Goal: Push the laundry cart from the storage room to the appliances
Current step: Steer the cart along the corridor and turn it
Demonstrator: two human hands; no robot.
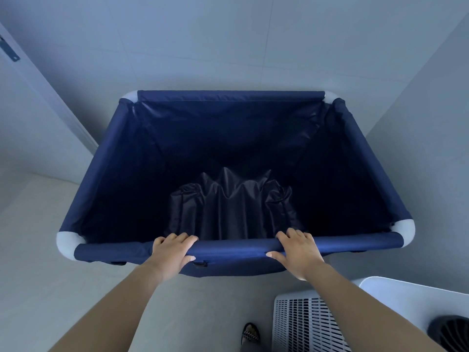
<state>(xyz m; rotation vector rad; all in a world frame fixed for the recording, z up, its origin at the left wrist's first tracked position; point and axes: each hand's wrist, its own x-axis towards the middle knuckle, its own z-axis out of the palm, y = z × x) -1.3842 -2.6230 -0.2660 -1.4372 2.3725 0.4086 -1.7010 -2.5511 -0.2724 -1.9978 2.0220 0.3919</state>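
Here, the left hand (pixel 170 252) and right hand (pixel 295 250) each hold a closed grip on the laundry cart (pixel 236 247)'s near rail, apart for steering.

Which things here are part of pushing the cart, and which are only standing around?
Part of the job:
laundry cart
left hand
right hand

Only standing around:
white slatted appliance
door

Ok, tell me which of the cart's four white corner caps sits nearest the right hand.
The near right cap, at the end of the rail both hands grip. The right hand is closer to it than to the near left cap or either far cap.
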